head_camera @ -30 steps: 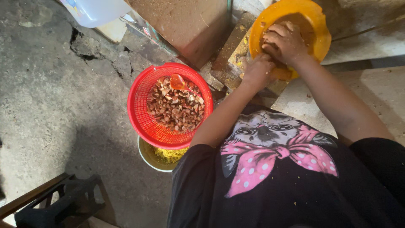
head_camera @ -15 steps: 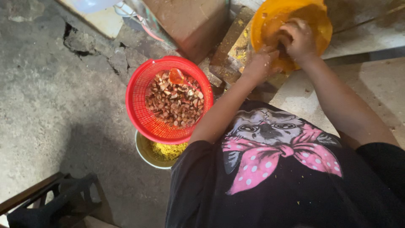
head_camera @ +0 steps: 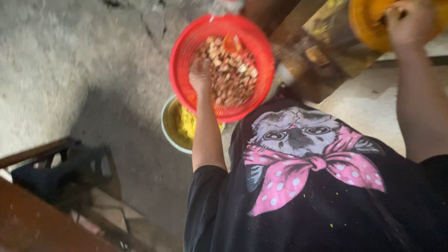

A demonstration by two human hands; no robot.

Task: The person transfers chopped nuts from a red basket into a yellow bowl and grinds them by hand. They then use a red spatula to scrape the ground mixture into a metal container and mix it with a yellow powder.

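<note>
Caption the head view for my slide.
Left hand in red basket of brown pieces; right hand at orange bowl.

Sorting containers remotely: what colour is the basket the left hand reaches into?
Red, in the head view: basket, left hand.

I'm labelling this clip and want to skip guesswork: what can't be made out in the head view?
- Left hand in red basket: motion blur hides its grip.
- Right hand at orange bowl: top edge crops both.
- Bowl of yellow bits: mostly hidden under the basket and forearm.
</note>
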